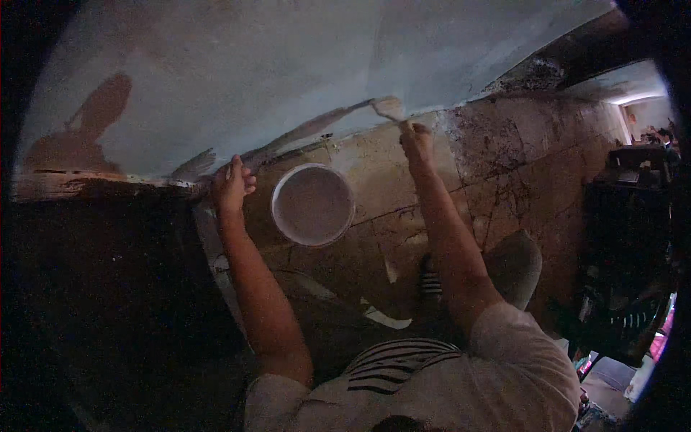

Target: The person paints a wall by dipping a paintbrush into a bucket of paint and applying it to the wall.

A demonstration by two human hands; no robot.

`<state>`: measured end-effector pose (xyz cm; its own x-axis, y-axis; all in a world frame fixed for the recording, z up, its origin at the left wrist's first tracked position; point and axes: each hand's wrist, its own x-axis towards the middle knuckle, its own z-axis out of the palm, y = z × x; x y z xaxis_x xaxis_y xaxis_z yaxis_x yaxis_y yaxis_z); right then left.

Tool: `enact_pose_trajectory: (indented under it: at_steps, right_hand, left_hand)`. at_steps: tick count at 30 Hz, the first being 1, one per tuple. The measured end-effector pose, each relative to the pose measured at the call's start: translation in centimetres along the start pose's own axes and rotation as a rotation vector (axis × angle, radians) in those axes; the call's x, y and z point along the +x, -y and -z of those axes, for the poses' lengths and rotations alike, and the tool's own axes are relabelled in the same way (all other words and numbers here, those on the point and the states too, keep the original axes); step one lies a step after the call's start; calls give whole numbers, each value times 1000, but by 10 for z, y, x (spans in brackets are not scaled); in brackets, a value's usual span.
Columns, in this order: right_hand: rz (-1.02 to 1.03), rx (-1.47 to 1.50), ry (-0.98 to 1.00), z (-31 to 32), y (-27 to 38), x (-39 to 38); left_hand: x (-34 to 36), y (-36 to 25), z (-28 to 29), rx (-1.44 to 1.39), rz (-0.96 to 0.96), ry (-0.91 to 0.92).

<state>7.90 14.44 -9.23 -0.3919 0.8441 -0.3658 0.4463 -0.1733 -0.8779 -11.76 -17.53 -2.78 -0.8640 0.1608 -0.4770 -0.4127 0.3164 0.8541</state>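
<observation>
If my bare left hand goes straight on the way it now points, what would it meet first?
Most likely the left hand would meet the pale grey, smooth wall, near its long dark streak; the depth between is unclear.

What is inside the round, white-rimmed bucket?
Inside the bucket, a plain, dull greyish surface shows, perhaps paint. Anything beneath that surface is covered and cannot be seen.

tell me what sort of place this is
Probably a dim indoor room under renovation, judging by the patchy pale wall, the brush-like tool held near it in the right hand, and the round bucket over a stained floor.
</observation>
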Motion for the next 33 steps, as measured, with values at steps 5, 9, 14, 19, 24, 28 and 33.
enact_pose_trajectory:
  at_steps: [5,9,14,19,24,28,33]
  right_hand:
    - [-40,-101,-207,28,-16,1]
    - [-2,-335,-131,29,-68,47]
    - [74,-454,-172,20,-64,66]
    - [173,92,-251,33,-78,40]
    - [22,-480,-206,39,-84,55]
    - [325,-574,-279,66,-64,87]
    - [91,-267,-177,64,18,34]
  left_hand:
    - [-10,-11,-31,2,-44,3]
    - [1,-3,-36,26,-37,52]
    - [11,5,-30,31,-7,88]
    - [3,-1,-30,-20,-8,21]
    - [6,1,-37,-62,-31,83]
    - [19,9,-52,-84,15,132]
    - [1,1,-38,-43,-1,97]
